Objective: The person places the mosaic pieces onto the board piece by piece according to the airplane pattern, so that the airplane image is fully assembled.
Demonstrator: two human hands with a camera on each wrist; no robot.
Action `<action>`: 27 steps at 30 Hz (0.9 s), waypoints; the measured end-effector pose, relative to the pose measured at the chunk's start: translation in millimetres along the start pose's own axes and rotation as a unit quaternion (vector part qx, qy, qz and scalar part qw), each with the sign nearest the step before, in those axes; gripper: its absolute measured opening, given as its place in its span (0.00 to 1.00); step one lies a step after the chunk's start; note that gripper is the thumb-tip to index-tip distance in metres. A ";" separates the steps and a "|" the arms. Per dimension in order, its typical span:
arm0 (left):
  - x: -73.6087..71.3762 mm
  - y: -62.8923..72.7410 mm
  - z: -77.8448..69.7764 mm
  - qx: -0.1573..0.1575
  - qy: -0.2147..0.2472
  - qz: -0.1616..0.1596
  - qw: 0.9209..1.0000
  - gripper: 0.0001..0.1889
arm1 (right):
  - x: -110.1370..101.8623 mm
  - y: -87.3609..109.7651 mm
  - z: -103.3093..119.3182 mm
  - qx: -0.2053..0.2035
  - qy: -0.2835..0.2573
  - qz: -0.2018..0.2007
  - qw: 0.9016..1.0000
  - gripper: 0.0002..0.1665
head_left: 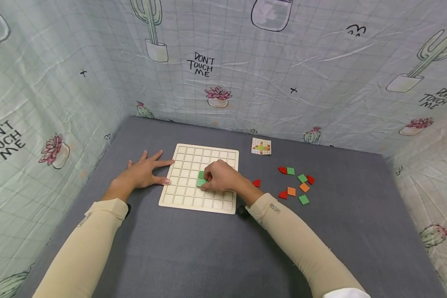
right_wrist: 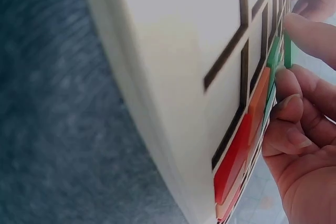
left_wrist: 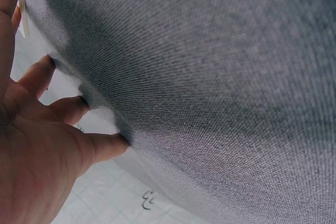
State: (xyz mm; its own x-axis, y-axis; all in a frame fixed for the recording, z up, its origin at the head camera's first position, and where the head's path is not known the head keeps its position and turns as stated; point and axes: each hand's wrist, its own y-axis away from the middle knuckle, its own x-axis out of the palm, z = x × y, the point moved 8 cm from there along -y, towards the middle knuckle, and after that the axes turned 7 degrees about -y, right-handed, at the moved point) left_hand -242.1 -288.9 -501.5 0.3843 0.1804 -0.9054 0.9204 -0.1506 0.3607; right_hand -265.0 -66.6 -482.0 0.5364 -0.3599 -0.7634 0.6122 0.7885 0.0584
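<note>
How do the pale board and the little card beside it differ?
The board is much larger than the card. The board bears separate coloured tiles, while the card shows a coloured design. The card lies closer to the patterned cloth than the board does. Both lie on the grey surface and carry grid lines.

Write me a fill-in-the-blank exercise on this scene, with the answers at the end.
The right grip pinches a ____ tile.
The left grip rests at the ____ edge of the wooden grid board.
Lying loose on the table are ____ orange square tiles.
The fabric backdrop reads "DON'T TOUCH ____".
Missing words: green; left; two; ME.
</note>
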 end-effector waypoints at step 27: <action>-1.5 2.8 -1.8 0.004 0.001 0.003 1.000 0.46 | 1.0 -0.5 8.0 0.009 0.017 0.013 1.000 0.10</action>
State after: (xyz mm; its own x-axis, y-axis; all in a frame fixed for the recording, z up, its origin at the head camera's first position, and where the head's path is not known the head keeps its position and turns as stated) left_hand -239.9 -287.8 -498.7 0.3895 0.1819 -0.9029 0.9177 -0.1600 0.3636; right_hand -260.2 -71.3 -477.6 0.5326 -0.3224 -0.7826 0.6092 0.7878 0.0901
